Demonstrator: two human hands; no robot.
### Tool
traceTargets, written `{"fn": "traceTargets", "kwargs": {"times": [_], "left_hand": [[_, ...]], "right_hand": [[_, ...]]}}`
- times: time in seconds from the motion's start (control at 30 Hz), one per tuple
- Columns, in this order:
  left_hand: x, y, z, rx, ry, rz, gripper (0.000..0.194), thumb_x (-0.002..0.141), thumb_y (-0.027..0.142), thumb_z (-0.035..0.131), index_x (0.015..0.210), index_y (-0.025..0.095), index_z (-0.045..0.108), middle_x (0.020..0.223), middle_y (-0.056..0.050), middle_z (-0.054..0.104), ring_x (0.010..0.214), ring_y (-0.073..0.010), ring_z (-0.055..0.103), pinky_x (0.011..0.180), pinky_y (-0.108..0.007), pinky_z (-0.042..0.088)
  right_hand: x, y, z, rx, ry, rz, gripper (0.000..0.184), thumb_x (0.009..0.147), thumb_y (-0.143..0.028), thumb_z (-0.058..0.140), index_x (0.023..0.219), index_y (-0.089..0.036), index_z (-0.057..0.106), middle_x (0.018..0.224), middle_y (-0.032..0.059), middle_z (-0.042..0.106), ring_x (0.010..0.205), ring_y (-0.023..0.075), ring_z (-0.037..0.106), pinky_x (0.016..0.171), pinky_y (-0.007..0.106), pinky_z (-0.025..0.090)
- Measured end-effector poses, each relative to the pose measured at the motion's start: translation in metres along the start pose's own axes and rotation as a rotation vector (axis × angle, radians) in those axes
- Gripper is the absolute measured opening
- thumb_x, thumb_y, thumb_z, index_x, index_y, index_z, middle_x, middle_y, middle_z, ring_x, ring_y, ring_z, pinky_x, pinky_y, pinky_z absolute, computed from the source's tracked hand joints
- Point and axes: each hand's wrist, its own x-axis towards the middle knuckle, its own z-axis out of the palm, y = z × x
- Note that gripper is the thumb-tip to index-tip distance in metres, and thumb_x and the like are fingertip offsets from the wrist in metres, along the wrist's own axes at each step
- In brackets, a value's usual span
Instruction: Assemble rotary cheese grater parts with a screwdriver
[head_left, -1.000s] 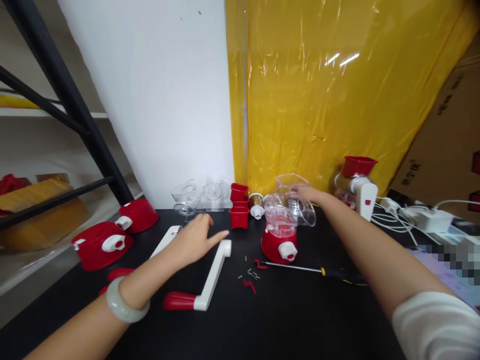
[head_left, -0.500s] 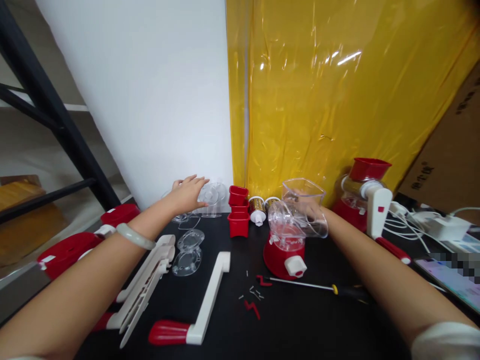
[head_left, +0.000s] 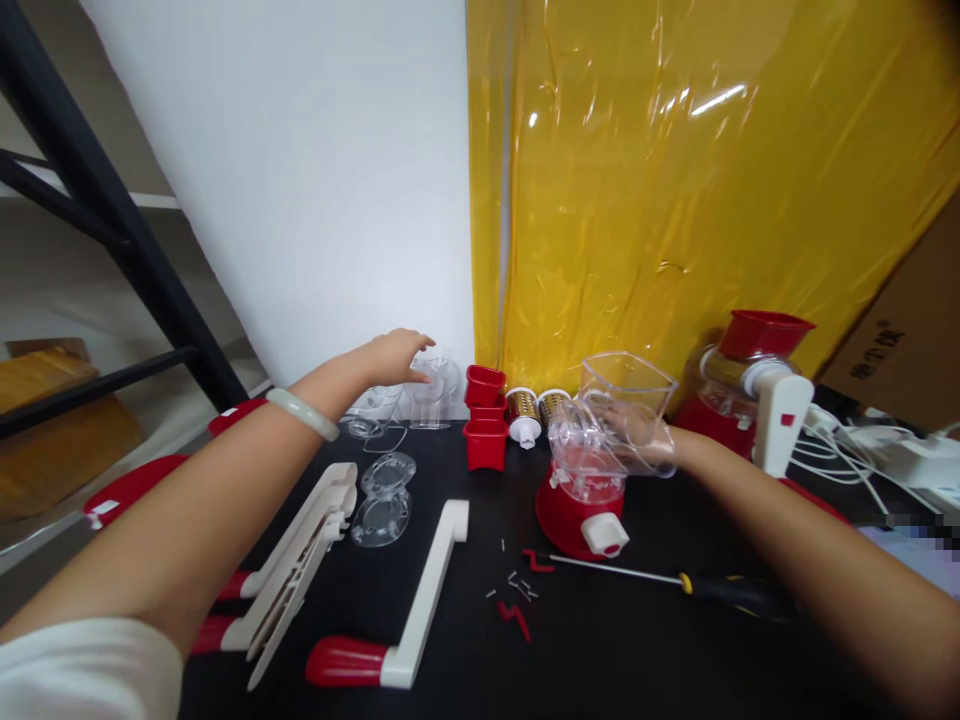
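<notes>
My left hand reaches to the back of the table with fingers apart, beside a clear plastic hopper standing against the white panel; contact between them is unclear. My right hand is at the clear housing of a rotary grater, its curled fingers seen blurred through the plastic. That housing sits over a red base with a white knob. Stacked red pushers and grater drums stand between the hands.
A white crank with a red handle lies in front, left of small screws, red clips and a screwdriver. More crank parts and clear discs lie left. An assembled grater stands right, near white cables.
My left hand has risen from over the cranks to the clear hoppers at the back. My right hand has stayed at the clear grater housing. The view has shifted slightly.
</notes>
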Motion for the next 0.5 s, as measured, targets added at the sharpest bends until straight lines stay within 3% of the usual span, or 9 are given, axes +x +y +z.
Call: {"fn": "traceTargets", "kwargs": {"times": [0.13, 0.23, 0.33, 0.5], "left_hand": [[-0.012, 0.008, 0.001, -0.142, 0.032, 0.008, 0.050, 0.072, 0.043, 0.070, 0.110, 0.013, 0.060, 0.106, -0.012, 0.068, 0.093, -0.0239, 0.063, 0.080, -0.030, 0.045], [-0.032, 0.020, 0.002, -0.230, 0.034, 0.063, 0.032, 0.076, 0.041, 0.066, 0.097, 0.017, 0.063, 0.098, -0.009, 0.069, 0.089, -0.0218, 0.063, 0.077, -0.029, 0.045], [-0.047, 0.030, 0.000, -0.253, 0.019, 0.122, 0.020, 0.081, 0.035, 0.060, 0.092, 0.019, 0.064, 0.094, -0.006, 0.071, 0.086, -0.0199, 0.063, 0.075, -0.028, 0.043], [-0.057, 0.035, -0.004, -0.258, 0.021, 0.141, 0.015, 0.082, 0.027, 0.056, 0.091, 0.020, 0.065, 0.093, -0.006, 0.071, 0.083, -0.0190, 0.063, 0.074, -0.028, 0.043]], "right_hand": [[-0.001, 0.004, 0.002, 0.020, 0.018, -0.014, 0.066, 0.055, -0.037, 0.080, 0.119, -0.032, 0.066, 0.132, 0.0090, 0.058, 0.128, 0.0405, 0.047, 0.112, 0.055, 0.030], [-0.001, 0.008, 0.002, -0.007, 0.023, -0.083, 0.069, 0.056, -0.041, 0.079, 0.123, -0.029, 0.064, 0.134, 0.0107, 0.057, 0.130, 0.0390, 0.047, 0.114, 0.054, 0.029], [0.000, 0.009, 0.003, -0.044, 0.009, -0.103, 0.068, 0.060, -0.043, 0.076, 0.124, -0.026, 0.063, 0.133, 0.0129, 0.058, 0.130, 0.0383, 0.048, 0.113, 0.056, 0.029], [-0.001, 0.006, 0.003, -0.104, -0.026, -0.090, 0.064, 0.064, -0.042, 0.074, 0.126, -0.027, 0.062, 0.136, 0.0097, 0.057, 0.131, 0.0353, 0.047, 0.113, 0.054, 0.032]]}}
